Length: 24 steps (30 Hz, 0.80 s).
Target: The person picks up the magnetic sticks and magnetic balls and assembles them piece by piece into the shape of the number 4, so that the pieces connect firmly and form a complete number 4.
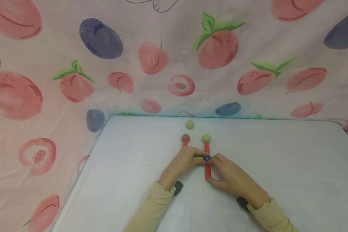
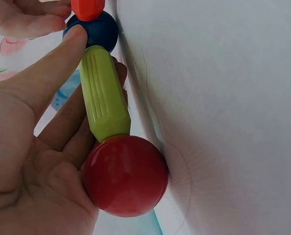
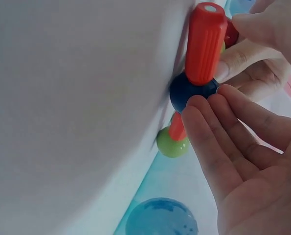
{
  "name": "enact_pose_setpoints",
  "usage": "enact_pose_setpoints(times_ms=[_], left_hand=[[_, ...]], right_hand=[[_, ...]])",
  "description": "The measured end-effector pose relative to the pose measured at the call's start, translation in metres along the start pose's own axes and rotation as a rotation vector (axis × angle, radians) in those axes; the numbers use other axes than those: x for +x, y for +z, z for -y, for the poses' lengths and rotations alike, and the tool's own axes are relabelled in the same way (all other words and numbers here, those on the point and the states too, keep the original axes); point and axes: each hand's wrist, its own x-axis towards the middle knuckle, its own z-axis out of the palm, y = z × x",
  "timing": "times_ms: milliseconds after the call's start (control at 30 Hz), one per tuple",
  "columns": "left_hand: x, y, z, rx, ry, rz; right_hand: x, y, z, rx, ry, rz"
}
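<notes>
A toy of rods and balls lies on the white table. My left hand [image 1: 183, 161] holds the yellow-green rod [image 2: 103, 95], its thumb on the blue ball [image 2: 103, 32] and its fingers behind the rod. A red ball [image 2: 126, 176] sits at the rod's other end, by the palm. My right hand [image 1: 235, 177] grips the near red rod [image 3: 205, 46] lengthwise: fingertips touch the blue ball, the thumb lies at the rod's free end. Beyond the blue ball, another red rod [image 1: 207, 147] joins a green ball [image 1: 206, 138]. One more red rod [image 1: 184, 144] meets the red ball.
A loose green ball [image 1: 189, 124] lies farther back on the white tabletop [image 1: 278, 154]. Behind and to the left hangs a fruit-patterned cloth [image 1: 127, 106], meeting the table's back edge. Dark wrist devices [image 1: 178, 188] sit under both wrists.
</notes>
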Motion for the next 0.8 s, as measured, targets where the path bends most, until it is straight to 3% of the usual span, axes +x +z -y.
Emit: enact_pose_setpoints(times_ms=[800], left_hand=[[0.000,0.002,0.002,-0.010,-0.011,-0.004]], right_hand=[[0.029,-0.031,-0.011,-0.045,-0.050,-0.035]])
